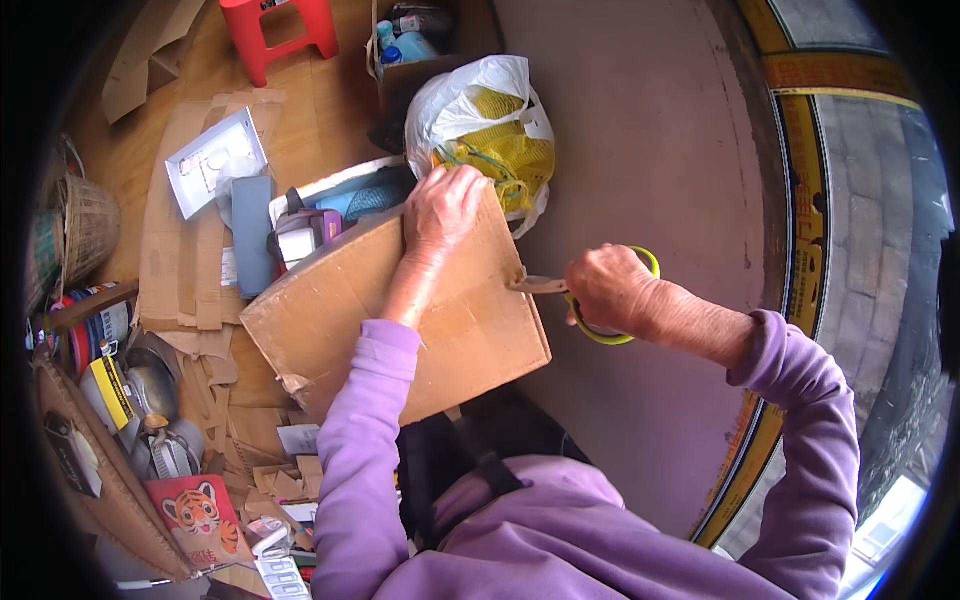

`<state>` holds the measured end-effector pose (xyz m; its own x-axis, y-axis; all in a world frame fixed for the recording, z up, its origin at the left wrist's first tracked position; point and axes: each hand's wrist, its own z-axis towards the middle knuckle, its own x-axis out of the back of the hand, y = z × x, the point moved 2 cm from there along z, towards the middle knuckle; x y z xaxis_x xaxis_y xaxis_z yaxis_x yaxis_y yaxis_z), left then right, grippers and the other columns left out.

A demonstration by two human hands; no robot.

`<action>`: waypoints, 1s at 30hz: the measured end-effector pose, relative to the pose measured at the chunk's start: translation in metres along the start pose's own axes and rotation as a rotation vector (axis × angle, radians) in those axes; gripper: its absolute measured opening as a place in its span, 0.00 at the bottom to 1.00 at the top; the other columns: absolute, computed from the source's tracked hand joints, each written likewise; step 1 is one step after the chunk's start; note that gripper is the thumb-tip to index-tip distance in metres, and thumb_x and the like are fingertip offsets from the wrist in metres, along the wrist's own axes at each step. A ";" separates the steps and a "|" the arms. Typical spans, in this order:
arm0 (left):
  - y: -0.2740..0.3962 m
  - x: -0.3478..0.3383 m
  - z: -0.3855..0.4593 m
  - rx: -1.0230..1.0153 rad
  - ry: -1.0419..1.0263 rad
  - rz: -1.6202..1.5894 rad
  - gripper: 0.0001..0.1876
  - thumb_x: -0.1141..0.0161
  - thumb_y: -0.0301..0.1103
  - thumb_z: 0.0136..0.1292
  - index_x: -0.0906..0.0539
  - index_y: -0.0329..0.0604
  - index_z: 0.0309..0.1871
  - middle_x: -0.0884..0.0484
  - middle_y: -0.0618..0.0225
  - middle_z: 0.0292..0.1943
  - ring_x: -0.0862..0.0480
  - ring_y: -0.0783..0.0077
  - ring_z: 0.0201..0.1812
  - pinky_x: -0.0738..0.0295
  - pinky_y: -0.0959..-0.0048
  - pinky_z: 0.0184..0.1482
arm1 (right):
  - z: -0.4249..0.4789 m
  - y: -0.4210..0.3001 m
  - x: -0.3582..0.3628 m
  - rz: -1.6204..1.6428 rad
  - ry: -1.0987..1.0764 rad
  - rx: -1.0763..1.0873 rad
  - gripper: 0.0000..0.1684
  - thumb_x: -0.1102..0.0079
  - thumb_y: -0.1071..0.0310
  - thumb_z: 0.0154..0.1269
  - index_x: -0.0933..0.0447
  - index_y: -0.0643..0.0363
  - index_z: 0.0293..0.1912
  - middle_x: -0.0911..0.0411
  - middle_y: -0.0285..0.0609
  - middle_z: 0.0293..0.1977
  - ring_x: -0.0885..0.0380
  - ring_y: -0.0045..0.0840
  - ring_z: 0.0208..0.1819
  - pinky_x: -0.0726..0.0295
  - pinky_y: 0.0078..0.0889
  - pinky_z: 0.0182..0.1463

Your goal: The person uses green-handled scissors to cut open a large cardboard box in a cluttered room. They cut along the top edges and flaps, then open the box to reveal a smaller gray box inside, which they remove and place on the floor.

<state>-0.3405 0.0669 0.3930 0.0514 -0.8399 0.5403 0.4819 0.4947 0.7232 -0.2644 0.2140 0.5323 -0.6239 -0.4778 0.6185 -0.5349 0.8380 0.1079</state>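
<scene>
A large brown cardboard box (480, 330) lies tilted in front of me, close to my lap. My left hand (444, 210) grips its far top edge, with the fingers curled over the rim. In my right hand (609, 289) is a pair of scissors (616, 339) with yellow-green handles. Their blades meet the box's right edge, where the cardboard looks torn or cut; the blade tips are partly hidden there. Just beyond my left hand, a white plastic bag (469, 82) holds yellow mesh netting (491, 154).
A container of small boxes (300, 244) sits behind the cardboard box. Flattened cardboard (169, 277), a white tray (217, 161) and a red plastic stool (279, 34) are farther left. Cardboard scraps (277, 480) and a tiger-printed red box (199, 517) lie lower left. A yellow-framed door track (799, 225) runs along the right.
</scene>
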 end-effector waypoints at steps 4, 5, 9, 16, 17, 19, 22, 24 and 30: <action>0.001 -0.004 0.000 0.001 0.002 0.027 0.06 0.41 0.34 0.60 0.22 0.43 0.31 0.20 0.66 0.28 0.21 0.63 0.32 0.26 0.67 0.35 | 0.006 0.007 -0.002 0.048 -0.062 0.033 0.21 0.35 0.48 0.51 0.20 0.58 0.30 0.21 0.44 0.24 0.18 0.36 0.33 0.19 0.35 0.37; 0.002 -0.003 0.000 0.002 0.002 0.030 0.06 0.41 0.34 0.60 0.22 0.43 0.31 0.20 0.66 0.28 0.21 0.63 0.32 0.26 0.67 0.35 | 0.009 0.016 -0.002 0.084 -0.076 0.050 0.23 0.35 0.46 0.51 0.20 0.58 0.30 0.21 0.45 0.23 0.18 0.37 0.33 0.19 0.35 0.37; 0.001 0.004 0.003 0.020 0.012 0.055 0.06 0.41 0.34 0.59 0.22 0.43 0.31 0.20 0.65 0.28 0.21 0.62 0.31 0.26 0.66 0.35 | 0.005 0.045 -0.001 0.817 -0.453 -0.164 0.23 0.35 0.44 0.53 0.21 0.56 0.32 0.28 0.35 0.17 0.24 0.20 0.23 0.23 0.24 0.25; -0.008 0.035 0.005 0.070 0.073 0.022 0.06 0.39 0.34 0.57 0.22 0.42 0.32 0.20 0.64 0.31 0.22 0.60 0.36 0.27 0.66 0.39 | -0.018 0.011 -0.046 1.917 -0.740 -0.103 0.24 0.40 0.48 0.61 0.26 0.58 0.44 0.34 0.31 0.19 0.35 0.13 0.19 0.37 0.16 0.17; -0.011 0.046 0.005 0.072 0.089 0.032 0.06 0.39 0.33 0.57 0.22 0.41 0.32 0.20 0.64 0.32 0.22 0.60 0.37 0.27 0.66 0.40 | -0.016 0.000 -0.048 2.017 -0.788 -0.049 0.27 0.40 0.43 0.58 0.29 0.56 0.44 0.36 0.31 0.18 0.37 0.14 0.18 0.38 0.16 0.14; -0.017 0.071 0.002 0.147 0.116 0.021 0.09 0.39 0.35 0.57 0.20 0.40 0.36 0.20 0.60 0.42 0.23 0.58 0.45 0.29 0.66 0.49 | -0.017 -0.027 -0.040 2.151 -0.782 0.086 0.26 0.43 0.42 0.60 0.29 0.55 0.44 0.36 0.30 0.18 0.37 0.14 0.17 0.39 0.15 0.14; -0.012 0.105 -0.026 0.292 0.254 -0.076 0.13 0.39 0.36 0.58 0.20 0.40 0.44 0.26 0.56 0.55 0.29 0.59 0.58 0.37 0.66 0.60 | -0.017 -0.054 -0.026 2.256 -0.730 0.175 0.28 0.44 0.39 0.58 0.28 0.55 0.42 0.32 0.30 0.18 0.33 0.15 0.18 0.35 0.15 0.15; 0.005 0.126 -0.055 0.490 0.309 -0.152 0.16 0.40 0.37 0.59 0.21 0.40 0.48 0.29 0.58 0.59 0.32 0.63 0.62 0.40 0.67 0.63 | -0.017 -0.063 -0.023 2.369 -0.752 0.195 0.30 0.44 0.37 0.58 0.29 0.55 0.43 0.32 0.31 0.18 0.32 0.15 0.19 0.33 0.16 0.16; 0.056 0.158 -0.144 0.643 0.369 -0.037 0.21 0.39 0.43 0.59 0.24 0.41 0.52 0.31 0.57 0.60 0.34 0.58 0.62 0.43 0.62 0.64 | -0.019 -0.114 -0.005 2.640 -0.689 0.381 0.30 0.47 0.38 0.60 0.30 0.56 0.44 0.33 0.33 0.20 0.33 0.19 0.21 0.34 0.18 0.15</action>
<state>-0.1791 -0.0705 0.4570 0.3900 -0.8232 0.4126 -0.1122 0.4023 0.9086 -0.1891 0.1259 0.5320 0.1977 0.5798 -0.7904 0.9314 -0.3625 -0.0329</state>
